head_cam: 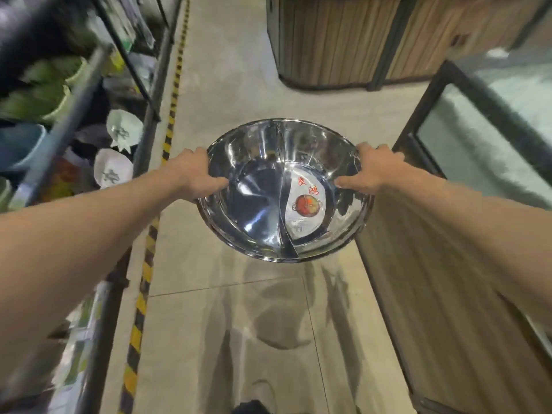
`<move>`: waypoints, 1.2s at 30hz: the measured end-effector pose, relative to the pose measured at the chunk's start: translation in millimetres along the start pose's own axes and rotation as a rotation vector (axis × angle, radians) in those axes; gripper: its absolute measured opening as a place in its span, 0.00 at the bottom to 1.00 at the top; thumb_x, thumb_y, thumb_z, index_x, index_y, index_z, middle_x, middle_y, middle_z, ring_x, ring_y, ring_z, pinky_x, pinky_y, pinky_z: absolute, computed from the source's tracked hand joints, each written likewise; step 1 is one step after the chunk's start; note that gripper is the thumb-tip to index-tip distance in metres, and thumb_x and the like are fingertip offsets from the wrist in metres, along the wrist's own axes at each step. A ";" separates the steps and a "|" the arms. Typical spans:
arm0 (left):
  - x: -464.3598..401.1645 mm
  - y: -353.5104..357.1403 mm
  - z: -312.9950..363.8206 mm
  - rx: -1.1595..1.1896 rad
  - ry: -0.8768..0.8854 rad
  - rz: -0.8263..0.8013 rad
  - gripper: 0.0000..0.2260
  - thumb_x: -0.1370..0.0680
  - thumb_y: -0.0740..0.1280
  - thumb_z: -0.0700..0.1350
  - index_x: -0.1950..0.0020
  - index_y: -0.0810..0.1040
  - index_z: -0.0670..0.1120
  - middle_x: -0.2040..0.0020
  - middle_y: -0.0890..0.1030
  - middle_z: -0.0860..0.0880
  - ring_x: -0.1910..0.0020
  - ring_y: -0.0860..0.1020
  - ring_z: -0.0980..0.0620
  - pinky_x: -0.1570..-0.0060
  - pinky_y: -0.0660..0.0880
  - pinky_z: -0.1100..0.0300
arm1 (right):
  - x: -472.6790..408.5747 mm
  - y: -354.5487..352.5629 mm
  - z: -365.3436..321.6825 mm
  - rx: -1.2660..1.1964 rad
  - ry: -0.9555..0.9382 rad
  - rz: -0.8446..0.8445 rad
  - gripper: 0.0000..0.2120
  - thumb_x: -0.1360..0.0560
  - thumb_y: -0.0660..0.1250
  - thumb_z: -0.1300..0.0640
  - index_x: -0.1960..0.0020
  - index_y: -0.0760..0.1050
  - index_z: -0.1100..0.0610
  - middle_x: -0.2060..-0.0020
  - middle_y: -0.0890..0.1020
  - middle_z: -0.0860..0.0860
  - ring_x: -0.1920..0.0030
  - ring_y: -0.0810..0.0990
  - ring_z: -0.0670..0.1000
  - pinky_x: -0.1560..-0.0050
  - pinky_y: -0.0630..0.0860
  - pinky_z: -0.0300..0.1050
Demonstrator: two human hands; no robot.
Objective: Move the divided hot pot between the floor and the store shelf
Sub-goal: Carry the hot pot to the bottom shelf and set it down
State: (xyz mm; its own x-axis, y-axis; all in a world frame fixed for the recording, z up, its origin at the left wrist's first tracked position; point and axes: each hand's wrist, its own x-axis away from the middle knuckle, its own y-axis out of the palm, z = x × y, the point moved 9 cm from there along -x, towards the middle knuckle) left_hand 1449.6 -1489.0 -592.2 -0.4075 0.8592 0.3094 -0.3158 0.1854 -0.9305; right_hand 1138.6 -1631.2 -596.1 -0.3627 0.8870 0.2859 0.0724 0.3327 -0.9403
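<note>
The divided hot pot (263, 180) is a wide, shiny steel bowl with a curved partition down its middle and a white label with red print in its right half. It hangs in the air above the grey floor (227, 309), which shows its shadow. My left hand (197, 174) grips the pot's left rim, thumb inside the bowl. My right hand (373, 171) grips the right rim the same way. The store shelf (89, 94) stands to my left, a dark metal rack filled with goods.
The shelf holds green and blue bowls, and white dishes (113, 171). Yellow-black tape (143, 264) runs along the floor beside it. A wood-panelled counter (433, 279) with a glass case stands on the right, another wooden unit (343, 40) ahead.
</note>
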 end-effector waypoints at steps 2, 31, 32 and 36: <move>4.9 -76.7 13.2 -0.013 0.052 0.062 0.28 0.29 0.68 0.61 0.43 0.75 0.39 0.49 0.80 0.38 0.52 0.77 0.38 0.55 0.74 0.52 | 7.6 -72.4 -20.5 -0.001 -0.039 0.035 0.42 0.30 0.70 0.31 0.29 0.66 0.58 0.37 0.76 0.63 0.36 0.72 0.65 0.38 0.69 0.57; 141.9 -501.1 -19.3 -0.019 -0.203 0.330 0.29 0.33 0.62 0.69 0.51 0.76 0.44 0.50 0.79 0.44 0.55 0.77 0.45 0.55 0.72 0.54 | 29.7 -477.6 -229.4 0.090 -0.485 0.219 0.27 0.27 0.66 0.33 0.41 0.75 0.54 0.45 0.81 0.58 0.48 0.79 0.59 0.45 0.78 0.50; 155.6 -498.5 -30.9 -0.031 -0.254 0.348 0.32 0.33 0.61 0.70 0.48 0.78 0.43 0.48 0.81 0.42 0.52 0.78 0.44 0.52 0.74 0.54 | 29.7 -475.3 -244.4 0.093 -0.530 0.203 0.24 0.27 0.66 0.34 0.44 0.74 0.52 0.48 0.81 0.56 0.50 0.78 0.58 0.49 0.76 0.48; 231.8 -475.6 -77.0 0.025 -0.461 0.381 0.30 0.31 0.63 0.69 0.43 0.76 0.46 0.48 0.79 0.46 0.56 0.78 0.48 0.55 0.74 0.56 | 45.7 -456.0 -319.4 0.092 -0.751 0.117 0.21 0.27 0.68 0.36 0.48 0.77 0.53 0.52 0.82 0.56 0.52 0.80 0.57 0.54 0.75 0.47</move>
State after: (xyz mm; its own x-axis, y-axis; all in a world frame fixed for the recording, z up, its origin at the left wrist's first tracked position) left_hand 1571.3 -1341.3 -92.9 -0.8240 0.5664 0.0134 -0.0925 -0.1112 -0.9895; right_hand 1385.8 -1640.0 -95.2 -0.8940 0.4478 0.0116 0.0838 0.1928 -0.9777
